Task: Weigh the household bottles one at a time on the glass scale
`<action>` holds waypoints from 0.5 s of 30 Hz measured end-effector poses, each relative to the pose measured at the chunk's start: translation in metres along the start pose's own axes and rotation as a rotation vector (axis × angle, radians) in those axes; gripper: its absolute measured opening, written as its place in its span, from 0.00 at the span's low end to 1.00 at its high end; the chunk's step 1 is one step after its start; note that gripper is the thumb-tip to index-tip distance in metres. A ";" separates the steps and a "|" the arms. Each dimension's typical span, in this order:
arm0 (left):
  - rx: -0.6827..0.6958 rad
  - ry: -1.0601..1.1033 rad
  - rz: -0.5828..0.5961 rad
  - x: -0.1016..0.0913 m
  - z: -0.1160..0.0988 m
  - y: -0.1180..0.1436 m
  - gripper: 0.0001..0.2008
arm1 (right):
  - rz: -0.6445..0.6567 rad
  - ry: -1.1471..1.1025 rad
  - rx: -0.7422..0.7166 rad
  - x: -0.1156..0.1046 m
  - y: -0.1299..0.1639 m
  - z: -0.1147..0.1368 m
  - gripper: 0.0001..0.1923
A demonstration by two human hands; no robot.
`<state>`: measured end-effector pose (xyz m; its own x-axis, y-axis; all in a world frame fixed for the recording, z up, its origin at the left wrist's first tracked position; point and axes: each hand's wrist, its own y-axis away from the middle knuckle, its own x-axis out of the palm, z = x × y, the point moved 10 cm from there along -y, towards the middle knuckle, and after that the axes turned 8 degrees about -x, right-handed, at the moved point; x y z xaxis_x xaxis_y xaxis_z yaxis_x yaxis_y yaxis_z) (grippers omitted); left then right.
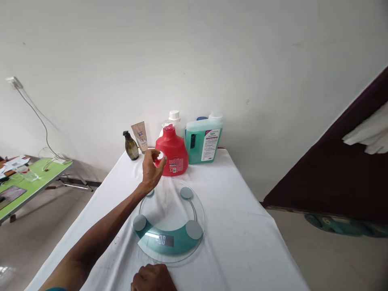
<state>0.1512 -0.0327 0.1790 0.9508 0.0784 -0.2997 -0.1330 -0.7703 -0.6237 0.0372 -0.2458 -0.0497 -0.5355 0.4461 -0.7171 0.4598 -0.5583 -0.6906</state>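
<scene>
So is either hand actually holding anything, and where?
The left hand reaches the red detergent jug's handle; a firm grip cannot be told. The right hand holds nothing.

Bare forearm with a teal sleeve edge near the elbow; both hands ringless.

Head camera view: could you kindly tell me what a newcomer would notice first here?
The red jug stands at the far end of the white table, with the left hand at its handle. Before it lies a round glass scale reading zeros; the right hand rests by the near edge.
</scene>
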 end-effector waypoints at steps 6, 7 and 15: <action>-0.025 -0.124 -0.166 -0.008 0.009 -0.019 0.26 | 0.185 -0.063 0.123 0.005 -0.006 -0.007 0.15; -0.086 -0.120 -0.217 -0.013 0.022 -0.024 0.29 | 0.201 -0.076 0.130 0.004 -0.007 -0.007 0.15; -0.394 0.185 0.421 0.054 0.121 -0.070 0.33 | 0.138 -0.108 0.106 0.010 -0.011 -0.006 0.27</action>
<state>0.1782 0.1014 0.1192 0.8765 -0.3682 -0.3102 -0.4285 -0.8903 -0.1541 0.0312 -0.2305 -0.0497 -0.5483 0.2855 -0.7861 0.4600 -0.6820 -0.5686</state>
